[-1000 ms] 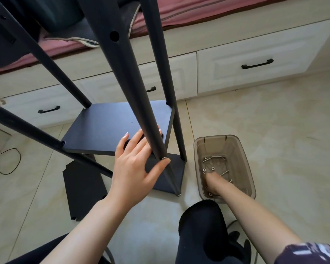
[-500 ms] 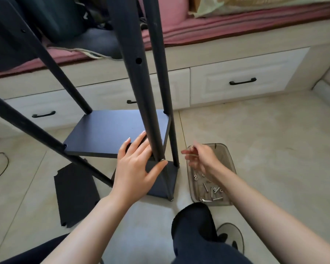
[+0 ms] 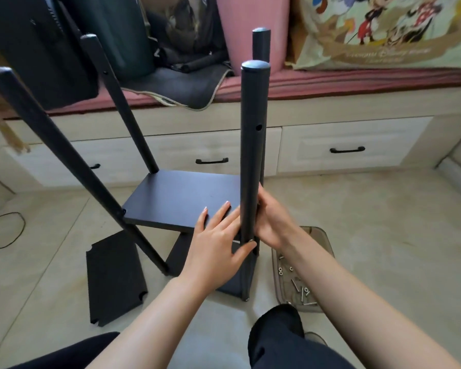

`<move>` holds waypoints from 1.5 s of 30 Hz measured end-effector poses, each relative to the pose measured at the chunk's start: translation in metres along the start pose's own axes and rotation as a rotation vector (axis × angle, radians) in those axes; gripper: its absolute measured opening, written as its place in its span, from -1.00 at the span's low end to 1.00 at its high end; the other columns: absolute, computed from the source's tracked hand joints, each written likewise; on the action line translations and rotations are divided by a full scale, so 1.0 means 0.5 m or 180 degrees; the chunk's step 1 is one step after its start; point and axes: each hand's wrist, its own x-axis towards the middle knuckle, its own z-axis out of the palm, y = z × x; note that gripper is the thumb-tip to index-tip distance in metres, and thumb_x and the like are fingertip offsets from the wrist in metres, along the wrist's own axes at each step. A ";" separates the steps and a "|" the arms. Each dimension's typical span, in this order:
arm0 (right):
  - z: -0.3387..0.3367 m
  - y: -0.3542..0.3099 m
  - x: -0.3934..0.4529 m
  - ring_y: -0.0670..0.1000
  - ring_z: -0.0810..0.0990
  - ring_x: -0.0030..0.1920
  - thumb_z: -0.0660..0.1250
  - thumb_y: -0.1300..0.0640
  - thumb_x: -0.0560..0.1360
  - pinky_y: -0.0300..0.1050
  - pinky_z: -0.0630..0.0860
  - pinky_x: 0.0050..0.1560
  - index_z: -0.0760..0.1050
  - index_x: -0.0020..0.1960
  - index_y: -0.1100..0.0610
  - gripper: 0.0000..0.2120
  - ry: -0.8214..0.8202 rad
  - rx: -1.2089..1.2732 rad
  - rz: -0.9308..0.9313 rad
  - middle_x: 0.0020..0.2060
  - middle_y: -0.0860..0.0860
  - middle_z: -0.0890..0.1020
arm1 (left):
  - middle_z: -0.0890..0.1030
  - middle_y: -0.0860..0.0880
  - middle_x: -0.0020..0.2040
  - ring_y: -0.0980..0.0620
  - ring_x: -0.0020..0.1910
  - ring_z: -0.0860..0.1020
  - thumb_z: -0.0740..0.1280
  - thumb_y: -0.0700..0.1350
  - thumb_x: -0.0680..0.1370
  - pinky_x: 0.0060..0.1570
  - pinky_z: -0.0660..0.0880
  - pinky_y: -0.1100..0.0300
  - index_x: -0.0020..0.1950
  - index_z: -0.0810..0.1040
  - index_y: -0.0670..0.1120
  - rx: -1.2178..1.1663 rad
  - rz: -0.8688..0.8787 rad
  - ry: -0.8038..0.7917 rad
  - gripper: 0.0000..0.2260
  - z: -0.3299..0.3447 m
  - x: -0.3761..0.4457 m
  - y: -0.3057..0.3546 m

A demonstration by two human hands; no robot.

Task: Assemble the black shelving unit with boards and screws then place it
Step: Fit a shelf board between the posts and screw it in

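Observation:
The black shelving unit stands on the floor with a shelf board (image 3: 181, 198) fixed between its upright poles. My left hand (image 3: 218, 249) lies flat on that board's near right corner, thumb against the front of the near pole (image 3: 252, 129). My right hand (image 3: 273, 219) is curled against the pole's right side at the same height, pinching a screw there; only a short silver bit (image 3: 235, 241) shows beside the pole. A lower board (image 3: 234, 283) sits at the pole's foot. Another black board (image 3: 115, 278) lies loose on the floor to the left.
A clear brown bin (image 3: 321, 241) with several screws (image 3: 301, 288) sits on the floor to the right. White drawers (image 3: 346, 150) under a cushioned bench run behind the unit. A cable (image 3: 8, 230) lies far left. My knee (image 3: 277, 334) is just below the unit.
My right hand lifted out of the bin with a screw and moved left to the near pole. My left hand stayed on the board corner. The camera tilted upward.

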 end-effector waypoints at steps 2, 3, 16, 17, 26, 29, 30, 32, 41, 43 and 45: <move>0.000 0.007 0.001 -0.01 0.66 -0.19 0.22 -0.16 0.61 -0.07 0.61 -0.10 0.33 0.09 0.06 -0.71 0.0104 -0.0102 -0.0077 -0.28 0.03 0.61 | 0.16 0.27 0.58 0.15 0.61 -0.04 0.23 0.18 0.62 0.51 -0.31 0.13 0.59 0.22 0.16 -0.0036 0.0015 0.0032 -0.46 0.000 0.000 0.000; 0.001 0.009 0.000 0.00 0.65 -0.20 0.22 -0.14 0.62 -0.07 0.61 -0.11 0.34 0.02 0.07 -0.73 0.0146 -0.0120 -0.0142 -0.30 0.03 0.59 | 0.16 0.27 0.57 0.14 0.61 -0.02 0.24 0.18 0.62 0.52 -0.29 0.11 0.59 0.22 0.16 -0.0061 0.0017 0.0047 -0.46 0.001 -0.001 -0.001; 0.018 0.027 -0.014 0.04 0.41 -0.25 0.19 0.08 0.66 0.02 0.44 -0.02 0.33 -0.20 0.09 -0.74 0.0492 -0.0307 -0.0702 -0.31 0.05 0.33 | 0.22 0.34 0.54 0.17 0.61 0.00 0.27 0.20 0.60 0.53 -0.20 -0.01 0.50 0.35 0.20 -0.0333 -0.0120 0.0178 -0.53 0.019 -0.006 -0.005; 0.019 0.025 -0.014 0.05 0.41 -0.25 0.19 0.08 0.66 0.03 0.44 -0.02 0.34 -0.18 0.11 -0.75 0.0472 -0.0346 -0.0699 -0.31 0.05 0.34 | 0.24 0.34 0.53 0.17 0.60 0.00 0.29 0.19 0.59 0.52 -0.22 0.00 0.49 0.36 0.20 -0.0374 -0.0144 0.0180 -0.54 0.018 -0.005 -0.004; 0.079 0.008 0.016 0.04 0.38 -0.25 0.27 0.04 0.63 -0.12 0.54 -0.20 0.40 -0.22 0.12 -0.72 0.0209 -0.0767 -0.0865 -0.29 0.07 0.34 | 0.13 0.57 0.38 0.24 0.58 0.02 0.33 0.10 0.60 0.46 -0.27 0.14 0.43 0.34 0.36 -0.0892 -0.0420 0.0371 -0.58 -0.054 -0.009 -0.016; 0.120 0.011 0.025 0.12 0.34 -0.22 0.28 0.03 0.62 -0.09 0.51 -0.20 0.38 -0.33 0.08 -0.64 0.0047 -0.0899 -0.0810 -0.32 0.06 0.31 | 0.10 0.57 0.37 0.30 0.57 -0.01 0.34 0.06 0.60 0.50 -0.24 0.08 0.25 0.22 0.53 -0.1141 -0.0528 0.0243 -0.56 -0.099 -0.025 -0.031; 0.132 0.012 0.027 0.12 0.33 -0.21 0.28 0.04 0.62 -0.07 0.50 -0.19 0.38 -0.33 0.08 -0.64 0.0006 -0.0910 -0.0788 -0.32 0.05 0.31 | 0.10 0.53 0.39 0.32 0.56 -0.01 0.34 0.05 0.61 0.51 -0.24 0.08 0.24 0.22 0.53 -0.1220 -0.0566 0.0202 -0.56 -0.112 -0.029 -0.035; 0.165 0.016 0.034 0.08 0.34 -0.26 0.27 0.05 0.63 -0.06 0.48 -0.18 0.36 -0.30 0.10 -0.67 -0.0077 -0.0910 -0.0737 -0.34 0.05 0.31 | 0.13 0.49 0.42 0.33 0.56 0.02 0.34 0.03 0.61 0.54 -0.22 0.06 0.31 0.23 0.46 -0.1360 -0.0663 0.0135 -0.56 -0.144 -0.040 -0.053; 0.334 0.047 0.099 0.18 0.37 -0.15 0.27 0.03 0.63 0.25 0.47 0.07 0.34 -0.25 0.13 -0.68 -0.0183 -0.1373 -0.0473 -0.28 0.14 0.32 | 0.40 0.25 0.46 0.29 0.43 0.36 0.38 -0.02 0.60 0.56 0.08 -0.12 0.23 0.27 0.48 -0.2083 -0.1017 0.0170 -0.55 -0.259 -0.071 -0.167; 0.365 0.057 0.118 0.18 0.43 -0.15 0.28 0.01 0.62 0.28 0.52 0.12 0.36 -0.26 0.13 -0.67 -0.0159 -0.1543 -0.0430 -0.25 0.16 0.34 | 0.41 0.43 0.31 0.52 0.26 0.37 0.38 -0.02 0.59 0.52 0.18 0.11 0.27 0.29 0.45 -0.2265 -0.1063 0.0246 -0.55 -0.262 -0.078 -0.200; 0.393 0.065 0.136 0.18 0.47 -0.10 0.30 -0.01 0.61 0.28 0.55 0.13 0.41 -0.27 0.11 -0.67 -0.0138 -0.1768 -0.0386 -0.22 0.15 0.39 | 0.42 0.52 0.17 0.64 0.12 0.37 0.38 -0.03 0.59 0.23 0.31 0.49 0.40 0.28 0.34 -0.2435 -0.1102 0.0340 -0.52 -0.265 -0.085 -0.229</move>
